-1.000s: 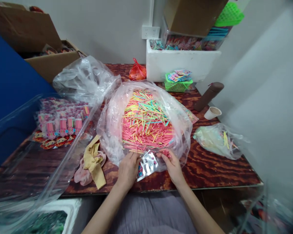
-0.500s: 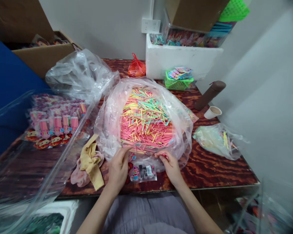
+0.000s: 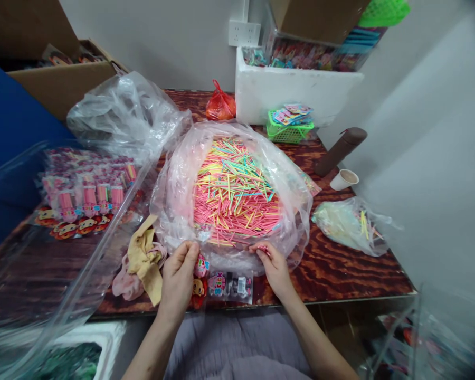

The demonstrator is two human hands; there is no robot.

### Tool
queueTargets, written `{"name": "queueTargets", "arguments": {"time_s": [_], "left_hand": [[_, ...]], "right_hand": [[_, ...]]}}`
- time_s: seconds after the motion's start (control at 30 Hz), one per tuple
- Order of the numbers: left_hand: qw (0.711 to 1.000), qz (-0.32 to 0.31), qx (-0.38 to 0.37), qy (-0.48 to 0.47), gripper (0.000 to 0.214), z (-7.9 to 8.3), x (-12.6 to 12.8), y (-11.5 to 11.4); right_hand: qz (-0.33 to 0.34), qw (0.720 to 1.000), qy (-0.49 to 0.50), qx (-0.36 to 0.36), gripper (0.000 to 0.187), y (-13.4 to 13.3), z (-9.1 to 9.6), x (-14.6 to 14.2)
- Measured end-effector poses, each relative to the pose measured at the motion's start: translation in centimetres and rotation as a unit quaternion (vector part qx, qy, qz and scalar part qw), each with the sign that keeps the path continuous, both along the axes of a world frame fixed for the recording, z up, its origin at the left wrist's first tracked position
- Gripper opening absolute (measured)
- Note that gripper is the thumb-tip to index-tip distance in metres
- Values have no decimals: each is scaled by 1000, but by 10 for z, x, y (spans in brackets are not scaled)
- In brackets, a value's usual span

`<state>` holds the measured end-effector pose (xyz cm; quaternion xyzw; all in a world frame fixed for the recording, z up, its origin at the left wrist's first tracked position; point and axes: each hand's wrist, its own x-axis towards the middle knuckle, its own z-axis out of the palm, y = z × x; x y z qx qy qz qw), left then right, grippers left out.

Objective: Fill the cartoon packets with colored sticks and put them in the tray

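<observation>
Between thumb and fingers, my left hand (image 3: 179,270) pinches a small clear printed packet (image 3: 201,267) by its edge. My right hand (image 3: 275,268) is closed round a small bunch of pink sticks (image 3: 263,249), their ends showing at the fingertips. Just beyond both hands lies a big clear plastic bag (image 3: 174,200), spread wide and heaped with thin coloured sticks (image 3: 237,195), mostly pink, yellow and green. On the table edge between my wrists lies another flat printed packet (image 3: 230,286).
Filled packets (image 3: 89,192) lie in a clear-walled tub at left, beside a yellow and pink cloth (image 3: 144,258). At right stand a paper cup (image 3: 344,180), a brown flask (image 3: 342,150) and a bag of sticks (image 3: 352,224). A green basket (image 3: 288,132) sits behind.
My left hand has moved left and a little toward me, and the printed packet has come with it. My right hand stays nearly in place, still holding the pink sticks.
</observation>
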<state>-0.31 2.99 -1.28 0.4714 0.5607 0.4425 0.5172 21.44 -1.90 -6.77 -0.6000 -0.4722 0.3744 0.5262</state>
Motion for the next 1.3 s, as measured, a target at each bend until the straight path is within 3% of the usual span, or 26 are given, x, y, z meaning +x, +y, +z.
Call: {"name": "queueTargets", "arguments": {"time_s": [0.2, 0.37, 0.47, 0.53, 0.67, 0.77, 1.0, 1.3], "left_hand": [[998, -40, 30, 28, 23, -6, 1, -3], [998, -52, -19, -21, 27, -1, 3, -6], [995, -73, -57, -48, 32, 0, 4, -9], [994, -93, -51, -28, 34, -2, 4, -12], [985, -140, 39, 90, 32, -3, 6, -19], [966, -185, 102, 148, 25, 0, 6, -24], [948, -211, 116, 209, 19, 9, -13, -19], [962, -174, 136, 160, 31, 10, -7, -27]], "right_hand": [[1, 1000, 1, 4, 18, 0, 0, -1], [-1, 1000, 7, 5, 18, -1, -2, 0], [-42, 999, 28, -4, 16, -3, 10, 2], [-49, 998, 45, -5, 15, -4, 26, 2], [85, 996, 29, -25, 15, 0, 70, -9], [181, 982, -14, -55, 14, 6, 87, -24], [174, 981, -49, -64, 16, -1, 74, -54], [231, 972, 1, -51, 17, -2, 88, -64]]}}
